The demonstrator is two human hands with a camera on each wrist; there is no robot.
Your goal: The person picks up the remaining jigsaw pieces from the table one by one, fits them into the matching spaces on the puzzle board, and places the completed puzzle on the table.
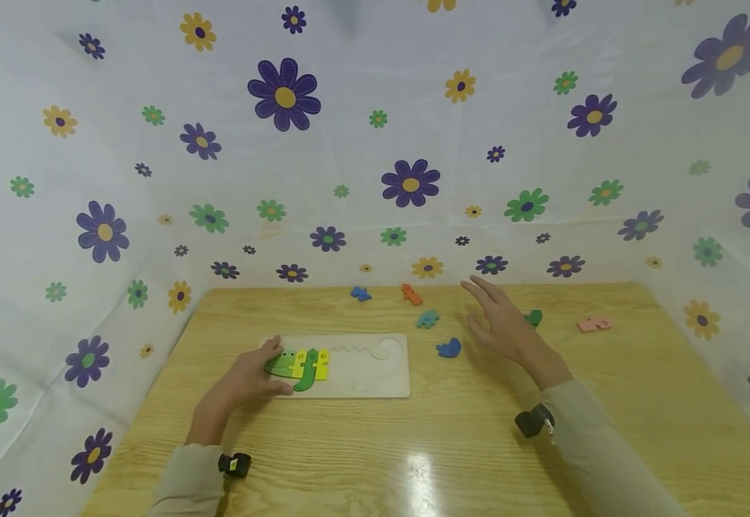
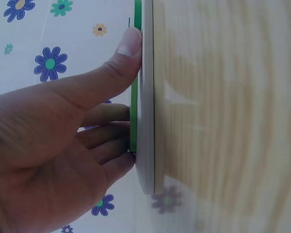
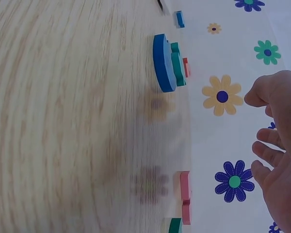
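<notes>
A pale wooden puzzle board point(image 1: 368, 375) lies on the table, with a green crocodile head piece point(image 1: 279, 369) at its left end. Beside the head sit a yellow piece, a green piece point(image 1: 309, 373) with a leg, and another yellow piece point(image 1: 323, 366). My left hand point(image 1: 242, 377) rests on the board's left end, thumb and fingers spread around the head piece. In the left wrist view the thumb touches the green piece's edge. My right hand point(image 1: 501, 329) hovers over the table holding nothing, nearest a dark green piece point(image 1: 535, 317) it partly hides.
Loose puzzle pieces lie right of and behind the board: a curved blue one point(image 1: 450, 348), a teal one point(image 1: 427, 319), an orange one point(image 1: 411, 294), a small blue one point(image 1: 360, 293) and a pink one point(image 1: 594, 325). A flowered white sheet point(image 1: 349, 158) encloses the table's back and sides.
</notes>
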